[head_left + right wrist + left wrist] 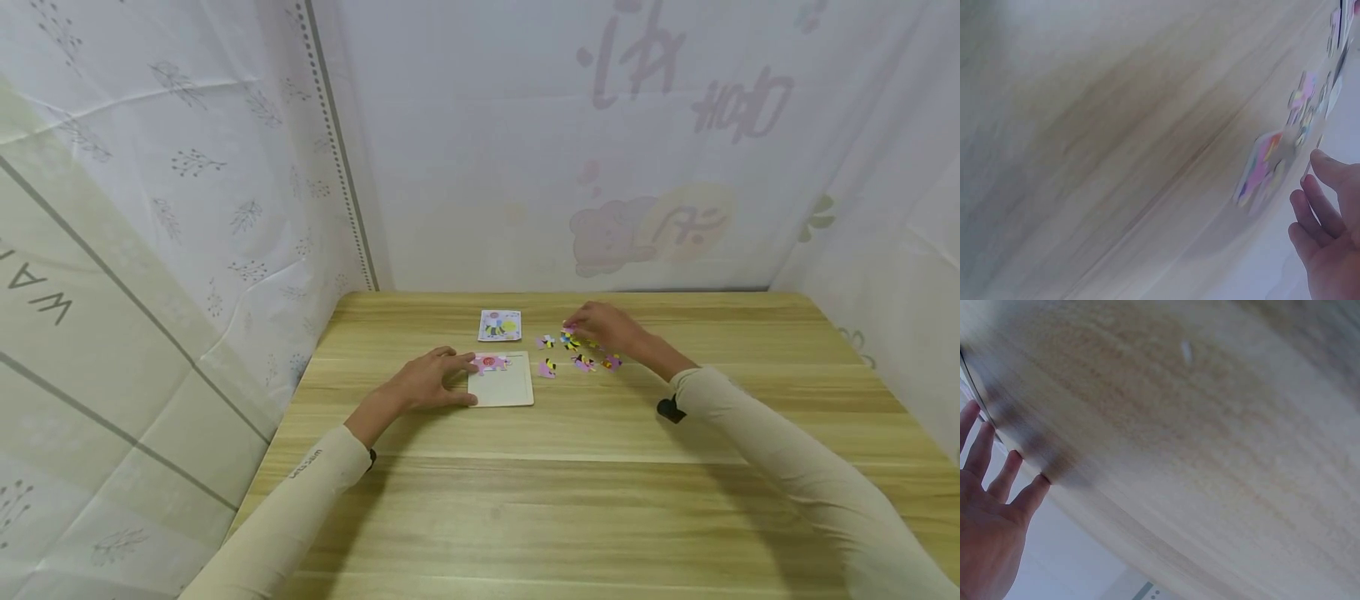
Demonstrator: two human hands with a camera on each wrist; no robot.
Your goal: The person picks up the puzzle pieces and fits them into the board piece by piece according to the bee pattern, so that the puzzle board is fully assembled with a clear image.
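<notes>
A pale puzzle board lies flat on the table, with pink pieces fitted along its top edge. My left hand rests at the board's left side, thumb at the lower corner and fingers near the top; in the left wrist view its fingers are spread and fairly straight. To the right of the board, my right hand pinches a small pink puzzle piece between thumb and forefinger, just above several loose pieces. Seen from the right wrist, the held piece is a thin edge at the fingertips.
Loose pink, yellow and black puzzle pieces are scattered right of the board, some overlapping. A picture card with a striped bee lies behind the board. The wooden table ends at printed white cloth walls at the back and sides.
</notes>
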